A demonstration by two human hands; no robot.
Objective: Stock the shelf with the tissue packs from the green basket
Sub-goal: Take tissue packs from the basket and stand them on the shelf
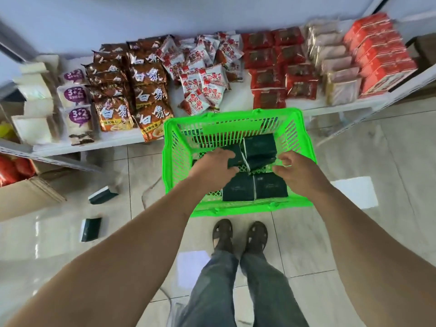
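Note:
The green basket (179, 161) stands on the floor before the low white shelf (238, 101). Several dark green tissue packs lie inside it. My left hand (212, 165) grips one tissue pack (236, 156) near the basket's middle, fingers curled over its top. My right hand (297, 169) hovers over the basket's right side with fingers loosely curled, holding nothing. Another pack (259, 145) lies between the hands, and two more (238, 190) sit along the near wall.
The shelf carries noodle bags (146, 90), red-and-white snack packets (203, 74), red packs (278, 64) and red boxes (379, 55). Two dark green packs (90, 228) lie on the tiled floor at left by a cardboard box (26, 194). My feet (239, 234) stand just behind the basket.

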